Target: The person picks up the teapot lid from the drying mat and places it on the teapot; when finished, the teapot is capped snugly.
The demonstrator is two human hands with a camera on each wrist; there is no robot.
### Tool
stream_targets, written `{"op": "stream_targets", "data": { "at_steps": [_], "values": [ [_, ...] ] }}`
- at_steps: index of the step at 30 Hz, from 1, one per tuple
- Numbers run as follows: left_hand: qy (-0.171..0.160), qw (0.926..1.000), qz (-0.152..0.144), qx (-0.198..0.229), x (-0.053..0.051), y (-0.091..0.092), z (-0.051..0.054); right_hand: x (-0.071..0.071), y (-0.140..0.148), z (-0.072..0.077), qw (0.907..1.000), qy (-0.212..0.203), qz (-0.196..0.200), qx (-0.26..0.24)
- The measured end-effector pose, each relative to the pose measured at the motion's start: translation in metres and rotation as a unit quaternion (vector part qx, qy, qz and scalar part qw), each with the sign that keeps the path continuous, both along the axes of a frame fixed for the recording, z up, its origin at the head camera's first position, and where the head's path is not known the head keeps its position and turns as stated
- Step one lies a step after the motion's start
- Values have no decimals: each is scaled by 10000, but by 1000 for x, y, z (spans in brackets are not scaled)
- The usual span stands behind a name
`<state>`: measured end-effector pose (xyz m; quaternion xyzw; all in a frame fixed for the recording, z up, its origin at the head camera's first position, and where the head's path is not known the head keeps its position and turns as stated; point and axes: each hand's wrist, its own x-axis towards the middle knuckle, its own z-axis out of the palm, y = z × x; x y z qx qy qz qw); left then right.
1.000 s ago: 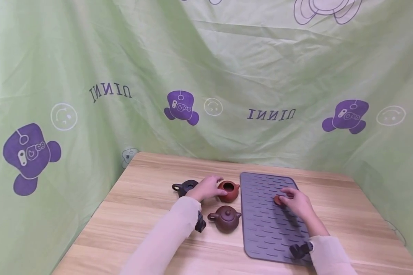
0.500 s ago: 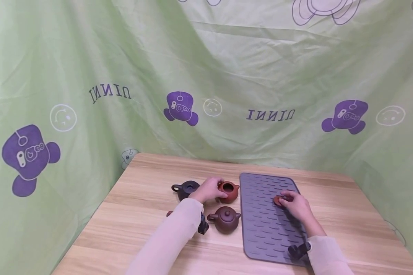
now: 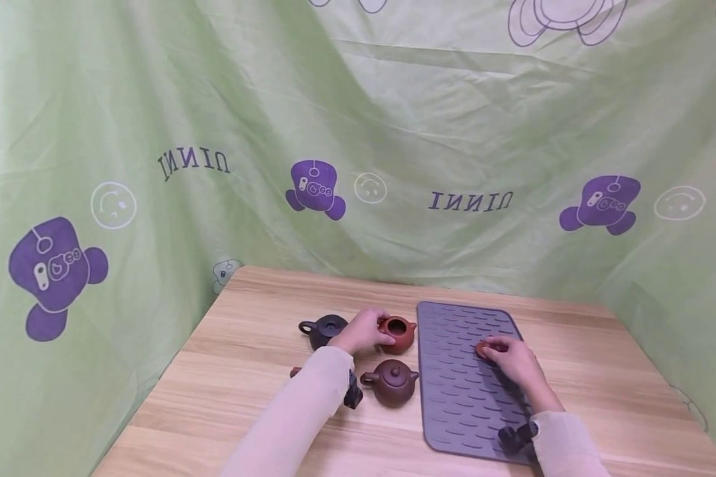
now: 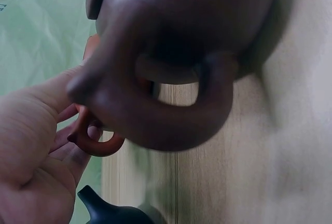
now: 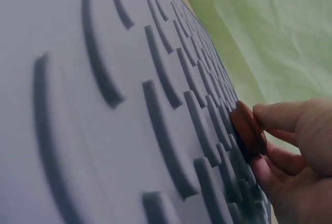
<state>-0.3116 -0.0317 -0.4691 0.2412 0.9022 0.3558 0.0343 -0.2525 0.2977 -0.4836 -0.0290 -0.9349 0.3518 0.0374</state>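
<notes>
An orange-red teapot (image 3: 402, 342) stands uncovered on the table, its dark round opening facing up. My left hand (image 3: 362, 331) grips its body, thumb on the near side and fingers on the far side; its looped handle (image 4: 98, 149) lies by the palm in the left wrist view. Over the grey mat, my right hand (image 3: 516, 361) pinches a small orange-red teapot lid (image 5: 248, 128) between thumb and fingers. The lid is tilted, its edge at the mat's surface. Nearer to me sits a purple-brown teapot (image 3: 393, 384) with its lid on.
A black teapot (image 3: 322, 336) stands left of the orange-red one, partly behind my left hand. The ridged grey mat (image 3: 465, 414) lies on the wooden table (image 3: 227, 344). A small reddish piece (image 3: 295, 372) shows beside my left sleeve. Green curtain (image 3: 394, 245) hangs behind.
My left hand and forearm have shifted slightly right, uncovering the small reddish piece. My right fingers have drawn in closer around the lid, which stays at nearly the same place on the mat.
</notes>
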Motion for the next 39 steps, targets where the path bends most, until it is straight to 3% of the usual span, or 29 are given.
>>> {"op": "stream_targets", "data": {
  "at_steps": [4,16,24,30,39],
  "values": [
    [-191,9998,107,-9,-2,1,-3,1,0,0,10000,-48,-20,-59],
    [-318,9993,116,151,-3,-1,-5,0,-6,4,9998,-29,-111,-159],
    [-226,9996,124,140,1,0,1,-6,-29,18,9986,229,4,-481],
    [-318,9991,211,165,3,0,5,-13,-49,29,9987,277,75,-418],
    [-292,9992,205,180,2,0,2,-23,-74,31,9981,351,276,-420]
  ]
}}
